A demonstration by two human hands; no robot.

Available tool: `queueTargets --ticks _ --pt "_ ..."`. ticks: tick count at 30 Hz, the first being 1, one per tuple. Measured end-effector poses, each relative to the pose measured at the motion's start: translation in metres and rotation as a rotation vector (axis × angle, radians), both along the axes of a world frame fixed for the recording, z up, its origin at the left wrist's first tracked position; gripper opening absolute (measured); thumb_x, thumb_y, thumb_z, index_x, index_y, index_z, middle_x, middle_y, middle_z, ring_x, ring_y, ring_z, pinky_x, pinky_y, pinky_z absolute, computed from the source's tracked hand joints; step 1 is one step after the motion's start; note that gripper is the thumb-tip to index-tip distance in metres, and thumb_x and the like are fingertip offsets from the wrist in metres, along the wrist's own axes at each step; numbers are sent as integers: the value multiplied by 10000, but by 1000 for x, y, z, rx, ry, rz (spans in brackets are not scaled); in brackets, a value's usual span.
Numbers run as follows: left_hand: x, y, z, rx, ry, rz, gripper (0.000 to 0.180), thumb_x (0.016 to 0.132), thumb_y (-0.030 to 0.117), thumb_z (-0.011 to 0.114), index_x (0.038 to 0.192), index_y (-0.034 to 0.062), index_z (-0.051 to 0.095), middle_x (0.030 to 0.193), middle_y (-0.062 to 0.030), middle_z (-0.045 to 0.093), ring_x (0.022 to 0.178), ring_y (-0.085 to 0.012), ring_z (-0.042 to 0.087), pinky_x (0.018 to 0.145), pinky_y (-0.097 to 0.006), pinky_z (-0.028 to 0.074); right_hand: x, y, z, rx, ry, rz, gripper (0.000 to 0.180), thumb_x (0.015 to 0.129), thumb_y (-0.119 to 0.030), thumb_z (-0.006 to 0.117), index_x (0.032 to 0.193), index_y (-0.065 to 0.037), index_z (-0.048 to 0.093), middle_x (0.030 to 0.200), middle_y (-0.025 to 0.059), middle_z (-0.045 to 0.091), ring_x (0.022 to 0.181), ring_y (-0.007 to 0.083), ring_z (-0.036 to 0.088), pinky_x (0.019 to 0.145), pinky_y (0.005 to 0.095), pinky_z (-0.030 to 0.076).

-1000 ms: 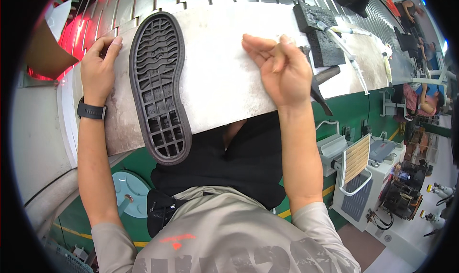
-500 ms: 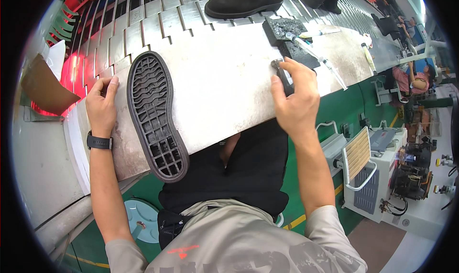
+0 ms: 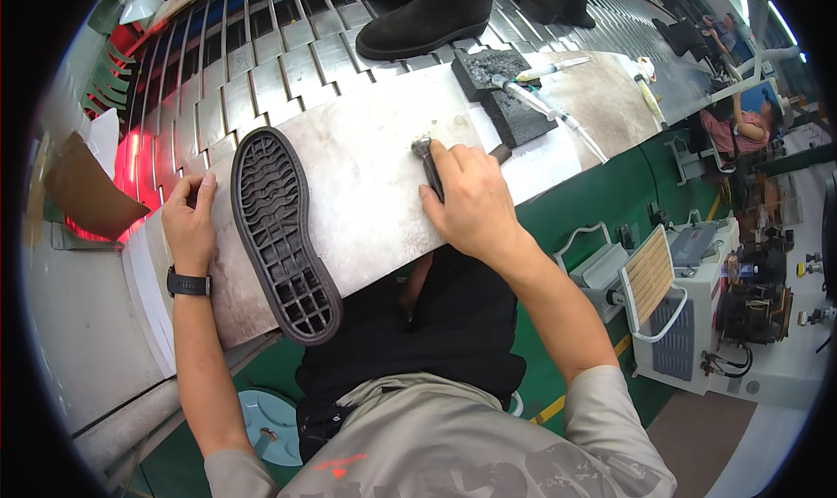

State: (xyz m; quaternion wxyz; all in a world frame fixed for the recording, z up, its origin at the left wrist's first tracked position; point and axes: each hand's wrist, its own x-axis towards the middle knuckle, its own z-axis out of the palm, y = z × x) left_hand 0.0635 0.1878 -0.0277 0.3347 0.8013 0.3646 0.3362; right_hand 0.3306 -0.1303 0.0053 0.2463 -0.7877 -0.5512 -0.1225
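A black shoe sole [image 3: 277,228] lies tread side up across the pale worktable [image 3: 375,210], its heel end hanging over the front edge. Left of it, my left hand [image 3: 190,223] rests at the table's edge with fingers loosely bent, thumb apart and nothing seen in it. A dark watch is on that wrist. My right hand [image 3: 473,193] is closed around a dark tool with a rounded metal end [image 3: 422,146], held over the table right of the sole. My fingers hide most of the tool, so its kind is unclear.
Dark blocks [image 3: 514,119] and syringe-like tubes [image 3: 545,104] lie at the table's right. Behind it runs a slatted metal conveyor [image 3: 261,80] carrying black boots [image 3: 436,14]. A brown curved panel [image 3: 91,180] stands left; a machine [image 3: 671,324] and a seated person [image 3: 741,136] are right.
My right hand has moved left with the tool, away from the dark blocks and nearer the sole. My left hand stays beside the sole. The whole view has shifted a little.
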Motion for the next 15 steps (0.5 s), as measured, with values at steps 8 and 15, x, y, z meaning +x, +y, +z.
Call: queueTargets --ticks 8,15 --pt "5 0 3 6 -21 -44 283 1054 244 708 1028 -36 743 888 -51 737 834 -119 642 807 -285 512 30 20 12 -58 -243 -53 389 856 -65 666 1206 104 683 1007 171 683 939 323 667 888 423 504" --pt "-13 -4 8 60 9 -2 248 1025 209 696 1000 -34 743 866 -87 729 805 -150 646 748 -325 513 1 55 14 198 -66 82 224 846 -124 778 1038 -20 728 955 135 697 923 336 685 836 433 520"
